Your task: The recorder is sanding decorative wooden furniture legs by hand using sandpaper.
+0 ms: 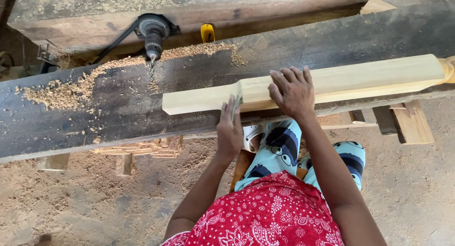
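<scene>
Red patterned cloth (265,213) and pale blue printed trousers (284,148) fill the bottom of the view, where the person sits at a dark plank table (95,118). Across it lies a pale squared post (332,82), its near end toward the left and its turned, rounded end (448,68) at the far right edge.

Left hand (229,129): fingers together and laid against the post's near face, just at a step cut into the wood; they press on it but do not close round it. Right hand (291,92): palm down on the top face, fingers slightly spread, bearing on the post, not clamped on it.

A belt-driven drill chuck (152,37) with a twist bit (151,68) points from the far beam (189,13) toward the table, well to the left of the post's near end and apart from it. Sawdust (71,89) is heaped in a band from the bit along the plank; a small yellow object (207,32) stands beside the chuck.

Handling note, as a judgement: the post seems best steadied by keeping the right palm flat over the top face while the left hand guides the side, with both hands held clear of the bit and the post kept square to the plank edge. Loose sawdust under the post could let it skid or rock.
</scene>
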